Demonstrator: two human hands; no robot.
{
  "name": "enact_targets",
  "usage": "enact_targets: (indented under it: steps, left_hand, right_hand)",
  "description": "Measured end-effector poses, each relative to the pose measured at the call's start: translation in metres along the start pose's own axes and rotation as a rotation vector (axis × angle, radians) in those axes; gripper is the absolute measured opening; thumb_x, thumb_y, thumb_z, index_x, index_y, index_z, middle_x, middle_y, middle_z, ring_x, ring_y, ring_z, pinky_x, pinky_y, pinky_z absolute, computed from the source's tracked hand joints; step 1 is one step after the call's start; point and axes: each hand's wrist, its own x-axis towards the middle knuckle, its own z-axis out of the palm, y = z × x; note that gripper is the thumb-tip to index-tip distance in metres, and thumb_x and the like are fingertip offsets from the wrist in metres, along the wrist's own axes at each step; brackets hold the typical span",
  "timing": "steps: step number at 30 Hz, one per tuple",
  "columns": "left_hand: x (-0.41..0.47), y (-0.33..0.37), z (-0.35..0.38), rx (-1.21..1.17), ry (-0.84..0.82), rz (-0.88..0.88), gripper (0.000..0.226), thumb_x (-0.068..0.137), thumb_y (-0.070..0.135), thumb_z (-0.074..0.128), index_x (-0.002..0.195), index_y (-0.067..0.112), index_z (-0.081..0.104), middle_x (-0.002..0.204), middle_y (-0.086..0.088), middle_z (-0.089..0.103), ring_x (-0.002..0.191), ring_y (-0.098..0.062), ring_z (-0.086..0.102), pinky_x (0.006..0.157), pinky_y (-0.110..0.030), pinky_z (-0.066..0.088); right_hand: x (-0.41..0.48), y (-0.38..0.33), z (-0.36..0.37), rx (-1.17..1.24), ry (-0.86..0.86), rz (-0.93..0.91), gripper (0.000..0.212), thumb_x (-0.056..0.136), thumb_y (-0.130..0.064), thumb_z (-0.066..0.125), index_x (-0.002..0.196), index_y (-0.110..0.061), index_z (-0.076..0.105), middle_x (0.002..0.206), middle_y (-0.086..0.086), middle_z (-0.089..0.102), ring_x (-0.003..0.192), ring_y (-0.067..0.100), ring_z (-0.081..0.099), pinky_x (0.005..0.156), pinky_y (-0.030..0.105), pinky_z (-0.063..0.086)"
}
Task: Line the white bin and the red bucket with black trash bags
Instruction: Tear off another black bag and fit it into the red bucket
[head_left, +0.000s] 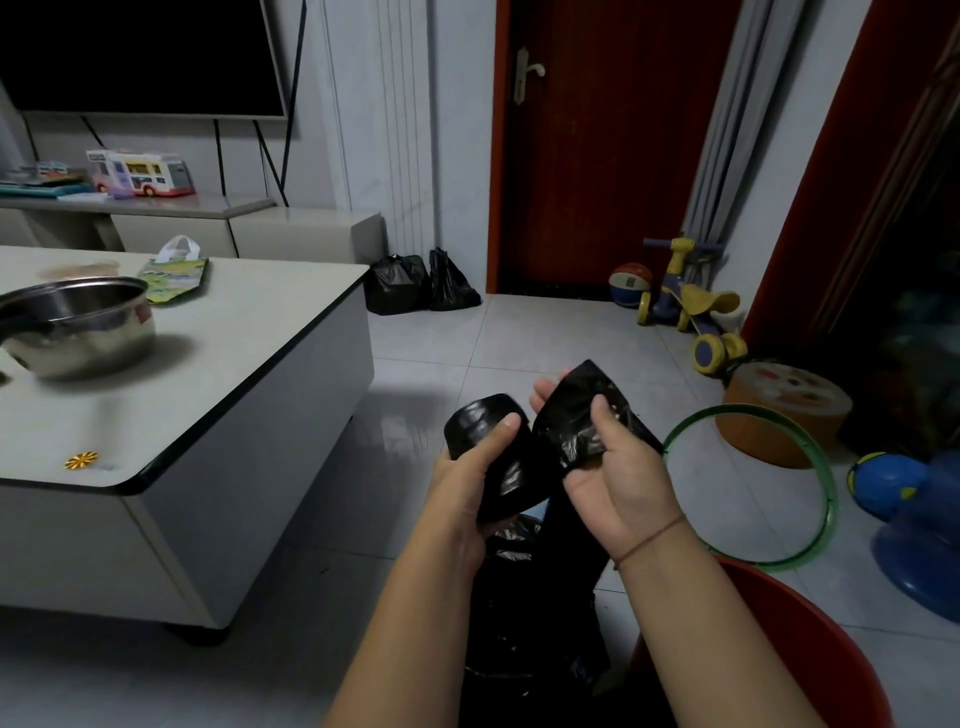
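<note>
Seen from the head camera: the left hand (467, 483) grips the roll of black bags (478, 421) in curled fingers (501, 434). The right hand (623, 483) pinches the loose bag (582, 405) beside it, near the red bucket (810, 649). Tugged unevenly, the thin film may tear crookedly.

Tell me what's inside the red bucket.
The bucket shows bare red inner wall on its far side, with no liner there. The right forearm and the hanging bag cover the rest, bottom included.
</note>
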Motion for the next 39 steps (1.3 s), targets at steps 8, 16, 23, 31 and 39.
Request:
enact_targets:
  steps: [8, 16, 23, 31, 39]
  left_hand:
    - [-0.002, 0.002, 0.003, -0.041, 0.025, 0.021, 0.031, 0.072, 0.02, 0.079, 0.1, 0.011, 0.069, 0.078, -0.011, 0.075, 0.063, -0.022, 0.073, 0.053, -0.03, 0.057]
    - [-0.004, 0.006, -0.001, -0.01, 0.051, 0.145, 0.035, 0.073, 0.013, 0.078, 0.106, 0.012, 0.066, 0.088, -0.012, 0.075, 0.072, -0.022, 0.073, 0.055, -0.027, 0.056]
    - [-0.009, 0.009, -0.001, 0.072, 0.023, 0.264, 0.032, 0.074, 0.011, 0.077, 0.105, 0.009, 0.068, 0.096, -0.014, 0.075, 0.083, -0.026, 0.074, 0.061, -0.026, 0.056]
    - [-0.009, 0.011, -0.007, 0.084, -0.034, 0.267, 0.033, 0.076, 0.013, 0.075, 0.107, 0.006, 0.066, 0.095, -0.016, 0.073, 0.079, -0.025, 0.073, 0.057, -0.025, 0.054]
    - [-0.008, 0.006, -0.001, 0.192, 0.067, 0.326, 0.053, 0.066, 0.023, 0.083, 0.113, 0.018, 0.058, 0.104, -0.006, 0.071, 0.088, -0.019, 0.072, 0.067, -0.031, 0.059]
  right_hand:
    - [-0.003, 0.005, 0.0, -0.267, 0.047, -0.026, 0.024, 0.074, -0.021, 0.071, 0.096, -0.014, 0.074, 0.101, 0.009, 0.074, 0.099, 0.02, 0.069, 0.083, 0.034, 0.056]
    - [0.002, -0.006, -0.01, -0.302, 0.128, -0.143, 0.032, 0.1, -0.026, 0.041, 0.101, -0.01, 0.069, 0.101, 0.01, 0.072, 0.096, 0.021, 0.068, 0.088, 0.037, 0.052]
    - [0.002, -0.013, -0.012, -0.314, 0.191, -0.176, 0.034, 0.099, -0.03, 0.045, 0.091, -0.017, 0.075, 0.092, 0.004, 0.071, 0.087, 0.016, 0.066, 0.074, 0.029, 0.053]
    - [0.003, -0.013, -0.016, -0.295, 0.199, -0.186, 0.033, 0.097, -0.033, 0.047, 0.094, -0.014, 0.074, 0.099, 0.006, 0.071, 0.086, 0.018, 0.065, 0.071, 0.03, 0.054]
    - [0.003, -0.012, -0.018, -0.279, 0.189, -0.175, 0.034, 0.097, -0.032, 0.048, 0.087, -0.015, 0.076, 0.088, 0.001, 0.075, 0.076, 0.013, 0.07, 0.06, 0.024, 0.055]
